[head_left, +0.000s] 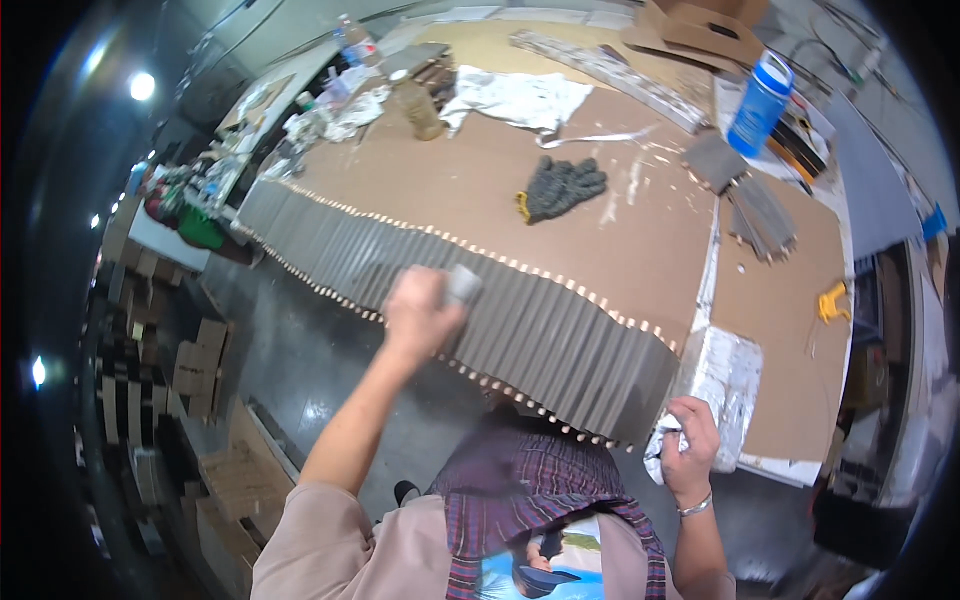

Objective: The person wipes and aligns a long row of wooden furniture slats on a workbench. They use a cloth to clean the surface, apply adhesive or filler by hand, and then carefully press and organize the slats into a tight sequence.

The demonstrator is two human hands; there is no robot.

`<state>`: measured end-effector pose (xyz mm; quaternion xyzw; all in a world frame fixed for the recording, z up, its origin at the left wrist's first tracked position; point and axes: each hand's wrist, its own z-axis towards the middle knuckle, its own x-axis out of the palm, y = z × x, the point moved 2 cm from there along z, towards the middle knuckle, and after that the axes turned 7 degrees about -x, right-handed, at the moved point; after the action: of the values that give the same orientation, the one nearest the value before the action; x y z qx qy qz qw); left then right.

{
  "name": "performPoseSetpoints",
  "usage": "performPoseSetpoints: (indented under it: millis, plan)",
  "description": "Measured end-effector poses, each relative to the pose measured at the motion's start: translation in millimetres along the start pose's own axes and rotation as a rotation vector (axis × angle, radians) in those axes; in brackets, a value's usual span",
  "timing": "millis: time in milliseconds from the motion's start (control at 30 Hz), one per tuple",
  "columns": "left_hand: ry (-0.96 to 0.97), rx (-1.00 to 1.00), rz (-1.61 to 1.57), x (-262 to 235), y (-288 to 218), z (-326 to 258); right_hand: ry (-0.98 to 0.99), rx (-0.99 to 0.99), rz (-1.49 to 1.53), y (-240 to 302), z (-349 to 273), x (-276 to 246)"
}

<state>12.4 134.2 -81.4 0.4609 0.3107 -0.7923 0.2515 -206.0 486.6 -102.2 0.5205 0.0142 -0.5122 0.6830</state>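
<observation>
The left hand [418, 312] grips a grey block [463, 284] on the ribbed sheet [480, 310]; the right hand [688, 448] clutches a rag [662, 450]. Hard pressing could slide the sheet off the counter [600, 230].

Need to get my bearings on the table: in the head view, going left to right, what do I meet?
Green thing at the table's far-left end → left hand on the grey ribbed sheet → dark gloves → right hand gripping white wrapping → blue bottle → yellow tool.

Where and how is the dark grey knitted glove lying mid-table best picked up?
Judging by its pose, pinch the dark grey knitted glove at its yellow-edged cuff end, coming straight down from above. It lies flat and crumpled on the brown cardboard tabletop, with nothing touching it.
</observation>
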Motion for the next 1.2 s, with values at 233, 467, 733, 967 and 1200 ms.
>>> performPoseSetpoints:
  millis: [233,467,733,967,1200]
  plan:
    - [0.073,0.195,-0.166,-25,-37,-42,0.159,-0.038,-0.257,-9,13,24]
    - [-0.161,-0.422,0.213,-50,163,11,0.251,-0.036,-0.377,-4,11,36]
    - [-0.106,-0.318,0.183,-51,249,32,0.424,0.03,-0.673,-5,8,48]
    - [0.018,-0.05,-0.003,-67,296,47,0.535,0.12,-0.904,-8,6,57]
    - [-0.138,-0.296,0.091,-88,404,102,0.499,0.041,-0.968,-11,6,63]
